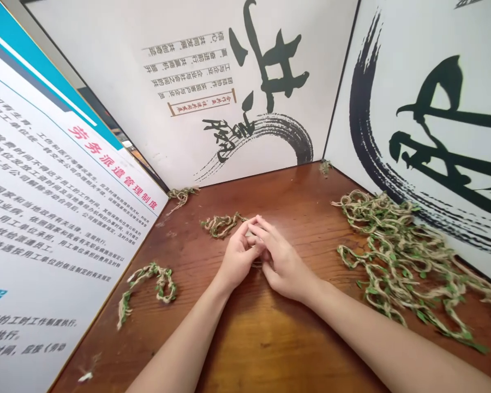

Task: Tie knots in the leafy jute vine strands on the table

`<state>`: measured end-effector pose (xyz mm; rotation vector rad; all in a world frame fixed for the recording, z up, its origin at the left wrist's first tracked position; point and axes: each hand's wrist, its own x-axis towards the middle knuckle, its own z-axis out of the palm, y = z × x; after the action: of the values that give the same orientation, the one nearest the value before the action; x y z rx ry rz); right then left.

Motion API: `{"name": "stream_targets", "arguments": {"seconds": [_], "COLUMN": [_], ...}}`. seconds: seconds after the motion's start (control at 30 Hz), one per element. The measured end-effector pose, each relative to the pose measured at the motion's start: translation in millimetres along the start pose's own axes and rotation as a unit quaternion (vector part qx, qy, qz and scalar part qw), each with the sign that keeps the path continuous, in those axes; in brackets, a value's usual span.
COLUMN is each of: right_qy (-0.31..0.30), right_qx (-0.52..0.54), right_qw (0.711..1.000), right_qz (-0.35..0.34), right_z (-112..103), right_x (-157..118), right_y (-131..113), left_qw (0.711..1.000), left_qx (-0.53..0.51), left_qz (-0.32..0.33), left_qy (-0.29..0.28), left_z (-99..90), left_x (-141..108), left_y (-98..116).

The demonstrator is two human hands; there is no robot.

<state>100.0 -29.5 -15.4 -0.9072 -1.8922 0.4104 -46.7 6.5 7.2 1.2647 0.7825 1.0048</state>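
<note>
My left hand (238, 256) and my right hand (285, 265) meet over the middle of the table, fingertips pressed together and both closed. A bit of leafy twine (256, 264) shows in the gap between them; the rest of it is hidden by the fingers. Just beyond my left hand lies a small bundle of knotted jute twine with green leaves (220, 225), one end running toward my fingers. Another leafy twine piece (163, 284) curves on the table to the left of my hands.
A large tangled heap of leafy twine (405, 267) covers the table's right side. Smaller twine scraps (182, 196) lie at the back left and in the far corner (325, 168). Printed panels (180, 142) wall in the wooden table (245, 349). A white scrap (85, 376) lies front left.
</note>
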Motion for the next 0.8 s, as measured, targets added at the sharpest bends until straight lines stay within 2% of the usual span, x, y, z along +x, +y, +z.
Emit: {"name": "stream_targets", "arguments": {"seconds": [0.1, 0.2, 0.3, 0.37, 0.47, 0.5, 0.57, 0.63, 0.67, 0.7, 0.73, 0.8], "right_qy": [0.009, 0.048, 0.103, 0.124, 0.135, 0.135, 0.138, 0.141, 0.142, 0.145, 0.147, 0.148], "right_qx": [0.055, 0.055, 0.011, -0.002, 0.002, 0.0, -0.006, -0.007, -0.003, 0.003, 0.01, 0.029], "right_qw": [0.998, 0.994, 0.981, 0.972, 0.971, 0.971, 0.971, 0.97, 0.969, 0.969, 0.968, 0.966], "right_qz": [0.021, 0.08, 0.166, 0.198, 0.199, 0.195, 0.193, 0.198, 0.2, 0.202, 0.204, 0.21], "right_z": [1, -1, -3, -4, -5, -5, -4, -2, -2, -2, -1, -1], "right_x": [1, 3, 4, 5, 4, 4, 4, 5, 5, 6, 6, 7], "right_y": [-1, 0, 2, 3, 4, 5, 6, 8, 8, 9, 9, 7], "left_qw": [1.0, 0.999, 0.993, 0.962, 0.874, 0.85, 0.819, 0.806, 0.813, 0.832, 0.864, 0.944], "left_qx": [0.004, 0.017, 0.117, 0.247, 0.43, 0.474, 0.539, 0.563, 0.552, 0.521, 0.466, 0.288], "left_qz": [-0.006, -0.013, 0.018, 0.091, 0.188, 0.189, 0.152, 0.111, 0.099, 0.092, 0.085, 0.052], "left_qy": [-0.018, -0.028, 0.011, 0.07, 0.125, 0.127, 0.126, 0.144, 0.156, 0.166, 0.17, 0.15], "left_z": [-2.5, -5.1, -5.1, -4.1, -3.3, -3.3, -3.5, -3.2, -2.9, -2.4, -1.6, 0.3], "left_x": [-1, -1, 0, 0, -1, -1, -2, -3, -3, -3, -2, -1], "left_y": [1, 1, -1, -2, -5, -5, -4, -2, -1, 1, 2, 6]}}
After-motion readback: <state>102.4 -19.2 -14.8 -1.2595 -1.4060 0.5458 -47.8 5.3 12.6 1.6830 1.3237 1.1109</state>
